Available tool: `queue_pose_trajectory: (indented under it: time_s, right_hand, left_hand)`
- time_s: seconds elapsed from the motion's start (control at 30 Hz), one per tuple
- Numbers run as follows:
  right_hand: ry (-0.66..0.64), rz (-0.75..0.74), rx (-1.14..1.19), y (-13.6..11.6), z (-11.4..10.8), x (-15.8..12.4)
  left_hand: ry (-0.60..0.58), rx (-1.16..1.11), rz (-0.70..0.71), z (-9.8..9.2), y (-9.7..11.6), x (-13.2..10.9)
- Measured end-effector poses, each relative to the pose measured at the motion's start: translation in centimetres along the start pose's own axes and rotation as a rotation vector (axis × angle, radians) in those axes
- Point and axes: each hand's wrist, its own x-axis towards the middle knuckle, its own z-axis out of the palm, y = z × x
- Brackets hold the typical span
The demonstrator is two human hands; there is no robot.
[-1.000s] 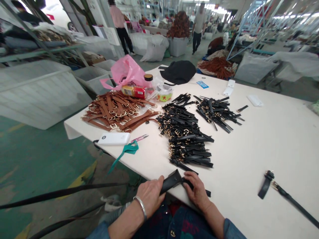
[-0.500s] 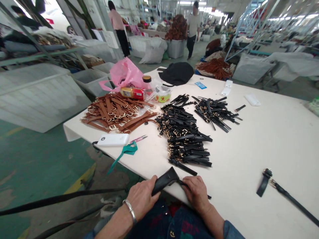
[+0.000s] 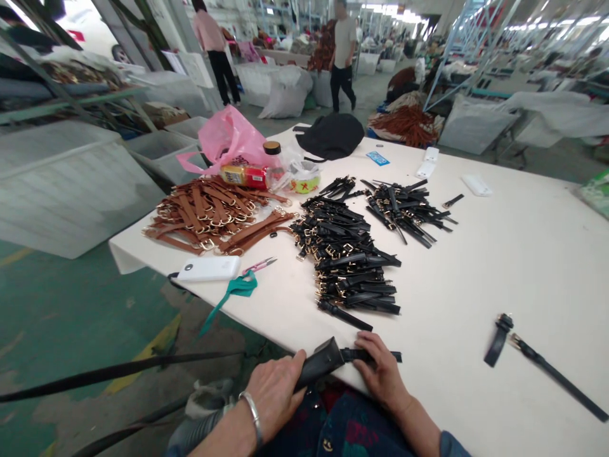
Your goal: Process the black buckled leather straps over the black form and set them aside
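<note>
My left hand [image 3: 272, 392], a silver bangle at its wrist, is closed around a wide black leather strap [image 3: 324, 363] at the table's near edge. From its right end a narrow black strap [image 3: 394, 357] runs through the fingers of my right hand [image 3: 384, 376], which pinch it. The fingers partly hide where the two pieces meet. Just beyond lies a stack of short black buckle straps [image 3: 359, 282] with gold buckles. To the right are a short black strap loop [image 3: 498, 339] and a longer black strap [image 3: 561, 378] with a buckle.
On the white table [image 3: 451, 304] are brown straps [image 3: 204, 209], more black straps [image 3: 404, 209], a white power bank [image 3: 209, 268], pink thread snips [image 3: 259, 264], a teal ribbon [image 3: 242, 285], a pink bag [image 3: 231, 136] and a black cap [image 3: 333, 136]. Bins and two people stand beyond.
The wide strap has shifted slightly right and down with my left hand. My right fingers have lifted and shifted, showing more of the narrow strap. The person in the grey shirt has moved left.
</note>
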Motion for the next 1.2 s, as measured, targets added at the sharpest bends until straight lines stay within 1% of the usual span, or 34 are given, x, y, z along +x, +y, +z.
queue_pose_trajectory:
  time_s: [0.07, 0.2, 0.27, 0.33, 0.43, 0.5, 0.57, 0.77, 0.87, 1.0, 1.13, 1.2]
  right_hand:
    - [0.0, 0.037, 0.011, 0.2, 0.0, 0.2]
    - [-0.044, 0.058, 0.025, 0.3, 0.1, 0.4]
    - [-0.044, 0.068, 0.01, 0.2, 0.2, 0.4]
    - [-0.043, 0.071, 0.002, 0.0, 0.1, 0.3]
    - [-0.046, 0.044, -0.006, -0.3, -0.4, 0.1]
    - [-0.043, 0.023, -0.013, -0.3, -0.7, -0.1]
    - [-0.034, 0.026, -0.024, 0.0, -1.0, -0.4]
    - [-0.042, 0.1, -0.043, 0.6, -1.0, -0.5]
    - [-0.073, 0.13, -0.047, 0.3, -1.1, -0.3]
    - [-0.103, 0.115, -0.03, 0.1, -1.3, -0.1]
    - [-0.07, 0.155, 0.021, 0.3, -1.4, -0.1]
    - [-0.043, 0.16, 0.031, 0.4, -1.5, -0.1]
  left_hand:
    - [0.0, 0.018, 0.02, -0.1, 0.6, 0.5]
    - [0.031, 0.036, 0.051, -0.2, 2.4, 1.6]
    - [0.042, 0.03, 0.066, -0.3, 3.0, 2.0]
    - [0.048, 0.024, 0.065, -0.2, 2.8, 2.1]
    - [0.051, 0.046, 0.048, 0.0, 1.6, 1.5]
    - [0.035, 0.072, 0.036, 0.0, 0.9, 1.0]
    - [0.013, 0.09, 0.028, -0.1, 0.7, 0.7]
    - [-0.006, 0.11, 0.014, -0.9, 2.5, 0.9]
    - [0.003, 0.1, 0.037, -0.9, 2.9, 0.8]
    - [0.0, 0.076, 0.057, -0.6, 3.8, 1.2]
    - [0.027, 0.067, 0.084, -1.0, 4.9, 2.6]
    - [0.042, 0.061, 0.099, -1.1, 4.7, 3.0]
